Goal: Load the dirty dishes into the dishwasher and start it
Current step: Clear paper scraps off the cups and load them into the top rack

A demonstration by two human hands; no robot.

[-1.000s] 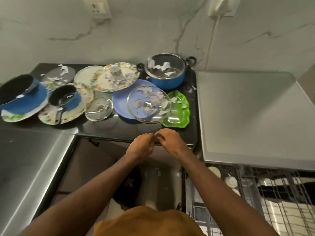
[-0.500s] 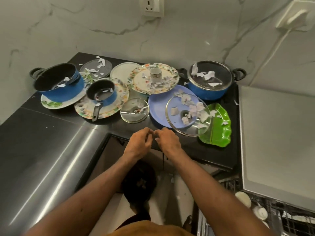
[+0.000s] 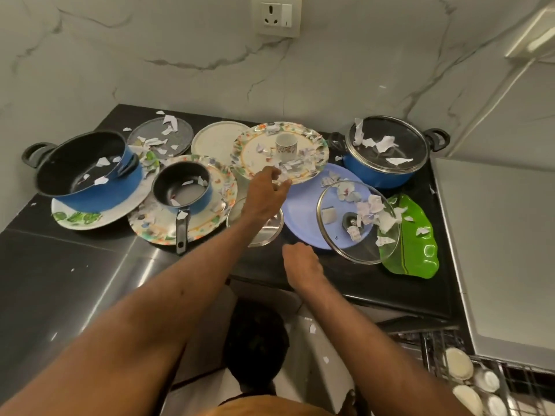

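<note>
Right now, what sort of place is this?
Likely a home kitchen: a black countertop crowded with dirty pots and plates, a wall socket, and a pulled-out dishwasher rack at lower right.

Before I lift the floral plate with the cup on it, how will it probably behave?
The floral plate looks stiff but sits raised, overlapping the blue plate, so it may rock. The cup stands upright on it and could slide or tip. The paper scraps would likely spill.

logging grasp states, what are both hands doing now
left hand: open, fingers at floral plate rim
right hand: fingers curled under, cannot tell
</note>
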